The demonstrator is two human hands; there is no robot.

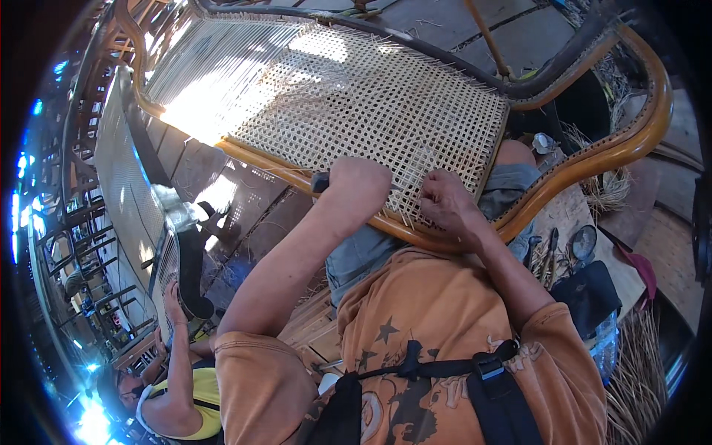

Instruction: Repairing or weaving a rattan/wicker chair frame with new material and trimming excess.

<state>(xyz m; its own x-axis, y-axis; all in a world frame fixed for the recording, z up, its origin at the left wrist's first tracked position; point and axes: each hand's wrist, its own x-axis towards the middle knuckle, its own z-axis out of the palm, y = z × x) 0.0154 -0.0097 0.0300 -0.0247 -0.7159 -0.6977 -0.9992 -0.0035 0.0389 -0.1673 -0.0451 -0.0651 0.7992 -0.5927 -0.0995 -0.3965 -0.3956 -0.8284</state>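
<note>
A woven cane panel [348,111] stretches across a curved wooden furniture frame [630,152] in front of me. Its right part is a dense open mesh, while the far left has only parallel strands. My left hand [360,180] is closed around a dark-handled tool [320,182], its handle end sticking out on the left and a thin pointed tip showing on the right. Close by, my right hand [449,199] rests at the panel's near right edge with its fingers pinched together. What they grip is too small to make out. Thin loose strands stand up beside these fingers.
At the left, another person [178,400] in a yellow top holds a second caned piece [130,170]. Hand tools [550,256], a round tin [582,241] and a dark pouch [586,297] lie on a board at my right. Bundled cane strands [638,371] are below them.
</note>
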